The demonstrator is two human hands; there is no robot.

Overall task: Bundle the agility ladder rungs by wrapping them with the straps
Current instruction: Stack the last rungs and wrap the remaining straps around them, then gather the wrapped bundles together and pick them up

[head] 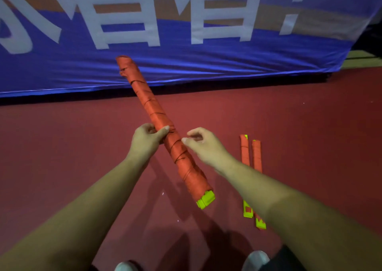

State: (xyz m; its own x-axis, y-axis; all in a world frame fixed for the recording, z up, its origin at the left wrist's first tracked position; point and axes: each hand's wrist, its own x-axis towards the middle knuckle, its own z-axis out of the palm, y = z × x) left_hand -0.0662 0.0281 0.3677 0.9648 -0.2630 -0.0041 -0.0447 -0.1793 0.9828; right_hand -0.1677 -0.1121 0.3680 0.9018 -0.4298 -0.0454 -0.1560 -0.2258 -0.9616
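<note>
A long bundle of yellow-green ladder rungs (pixel 163 126), wound along its length in orange strap, is held up at a slant above the floor. Its bare yellow-green ends (pixel 205 201) stick out at the lower right. My left hand (pixel 147 138) is closed around the bundle's middle from the left. My right hand (pixel 201 144) sits just to the right of the bundle, fingertips pinched together and touching the wrap. Whether they hold a strap end is too small to tell.
Two smaller strap-wrapped rung bundles (pixel 251 167) lie side by side on the dark red floor (pixel 62 146) to the right, partly hidden by my right forearm. A blue banner with white characters (pixel 186 60) hangs along the far side. My shoes (pixel 255 260) show at the bottom.
</note>
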